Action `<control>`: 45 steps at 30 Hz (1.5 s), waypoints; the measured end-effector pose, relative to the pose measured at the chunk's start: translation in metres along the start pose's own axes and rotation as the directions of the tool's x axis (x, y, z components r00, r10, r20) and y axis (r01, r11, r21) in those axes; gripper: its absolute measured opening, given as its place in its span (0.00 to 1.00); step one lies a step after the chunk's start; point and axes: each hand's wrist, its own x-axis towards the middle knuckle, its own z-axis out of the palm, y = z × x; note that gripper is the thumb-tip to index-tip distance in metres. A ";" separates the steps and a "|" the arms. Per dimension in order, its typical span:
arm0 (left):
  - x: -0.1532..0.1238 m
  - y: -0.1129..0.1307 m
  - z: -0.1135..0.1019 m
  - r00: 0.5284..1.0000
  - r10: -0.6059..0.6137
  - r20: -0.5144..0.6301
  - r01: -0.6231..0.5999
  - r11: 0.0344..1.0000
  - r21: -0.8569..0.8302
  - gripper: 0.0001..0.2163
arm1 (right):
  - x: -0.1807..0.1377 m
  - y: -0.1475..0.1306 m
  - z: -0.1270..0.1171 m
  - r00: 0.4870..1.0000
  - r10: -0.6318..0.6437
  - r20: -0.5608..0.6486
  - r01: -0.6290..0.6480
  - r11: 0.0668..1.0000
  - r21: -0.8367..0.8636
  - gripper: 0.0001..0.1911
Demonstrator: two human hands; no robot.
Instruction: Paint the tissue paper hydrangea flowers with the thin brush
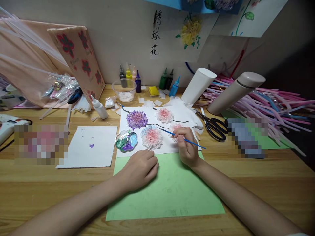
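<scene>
My right hand point(188, 146) pinches a thin blue paintbrush point(194, 143), its tip end pointing left over the paper flowers. Below that tip lies a pink and white tissue flower point(153, 139) with blue dabs on its upper left. My left hand point(141, 168) rests with curled fingers at the lower edge of the white sheet point(133, 152); whether anything is in them is hidden. Beside it stands a flower-shaped palette point(126, 141) with green, purple and light blue paint. A purple flower point(137, 119) and a pink flower point(164, 115) sit further up the sheet.
Green paper point(164, 196) lies under my forearms. To the left is a white paper point(91, 147) with a purple smear. Black-handled scissors point(215, 127) and a tilted grey bottle point(236, 91) are at right. Behind stand paint bottles point(138, 82) and a clear bowl point(123, 91).
</scene>
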 end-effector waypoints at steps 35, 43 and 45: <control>0.001 0.000 0.000 1.000 0.010 0.000 -0.010 1.000 0.018 0.13 | -0.001 -0.001 -0.001 0.998 0.010 -0.069 -0.010 1.000 -0.001 0.10; 0.001 0.001 -0.001 1.000 0.007 0.006 -0.007 1.000 0.023 0.13 | -0.001 -0.002 0.000 0.995 -0.039 -0.091 0.045 0.997 0.065 0.10; 0.001 0.001 -0.001 1.000 0.007 0.006 -0.007 1.000 0.020 0.13 | -0.001 -0.002 0.000 0.993 -0.021 -0.113 0.026 0.999 0.042 0.10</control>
